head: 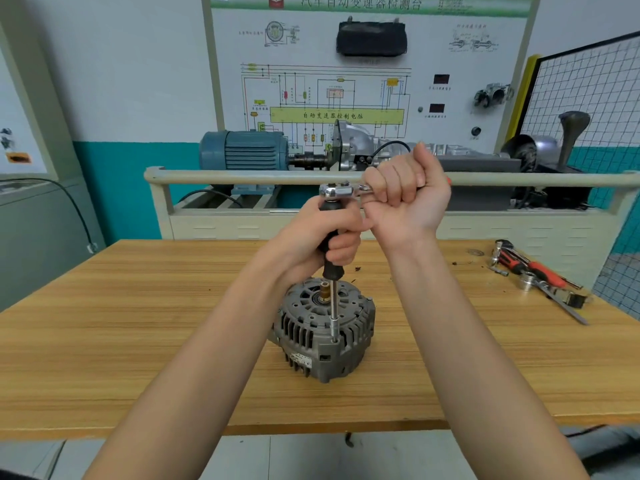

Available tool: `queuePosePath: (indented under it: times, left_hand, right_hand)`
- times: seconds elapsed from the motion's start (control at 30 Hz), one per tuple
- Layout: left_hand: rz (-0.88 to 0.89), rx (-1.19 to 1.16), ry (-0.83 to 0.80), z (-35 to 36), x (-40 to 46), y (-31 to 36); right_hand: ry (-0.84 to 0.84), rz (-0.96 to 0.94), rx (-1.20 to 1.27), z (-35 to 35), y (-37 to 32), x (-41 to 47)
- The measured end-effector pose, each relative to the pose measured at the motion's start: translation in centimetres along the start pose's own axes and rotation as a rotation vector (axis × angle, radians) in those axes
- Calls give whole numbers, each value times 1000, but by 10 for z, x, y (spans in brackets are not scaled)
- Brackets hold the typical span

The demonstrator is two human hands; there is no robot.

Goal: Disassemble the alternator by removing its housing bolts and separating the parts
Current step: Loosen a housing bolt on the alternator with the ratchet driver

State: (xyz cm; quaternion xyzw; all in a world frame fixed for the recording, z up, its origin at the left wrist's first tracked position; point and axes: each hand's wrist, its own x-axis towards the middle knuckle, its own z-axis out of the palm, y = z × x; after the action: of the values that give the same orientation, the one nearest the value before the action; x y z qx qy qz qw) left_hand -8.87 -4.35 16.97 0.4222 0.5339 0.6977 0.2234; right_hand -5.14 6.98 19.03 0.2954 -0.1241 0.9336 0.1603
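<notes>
The alternator stands on the wooden bench, about the middle of it, pulley end up; a long driver stands upright with its socket tip seated on a housing bolt near the rim. The left hand wraps the driver's black handle to keep it upright; the right hand is fisted round the ratchet fitted on top. Bolt removal looks under way; next, I'd judge, comes a steady ratchet swing, driver kept square; spare tools lie well apart to the right.
</notes>
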Motion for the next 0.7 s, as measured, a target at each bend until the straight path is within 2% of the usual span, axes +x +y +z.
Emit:
queuePosePath:
  times: [0.1,0.23,0.3,0.4,0.47,0.57,0.63,0.7]
  left_hand:
    - [-21,5,56,5,2,-3]
    - [42,76,274,12,4,-7]
    - [77,116,392,17,4,-8]
    - [179,228,556,27,5,-12]
    - [257,242,536,33,4,-16]
    - [296,234,528,33,-2,-14]
    - [288,265,551,27,-5,-13]
    - [217,207,472,19,-7,-10]
  right_hand:
    - [48,7,93,-4,0,2]
    - [-51,-144,-178,6,3,-15]
    - [-155,-315,-399,13,14,-26]
    - [-265,-691,-803,18,38,-43]
    - [-351,-846,-995,17,51,-52]
    - [-383,-837,-1016,16,52,-57]
    - [-343,-745,-907,18,46,-53]
    - [-335,-605,-718,19,35,-43]
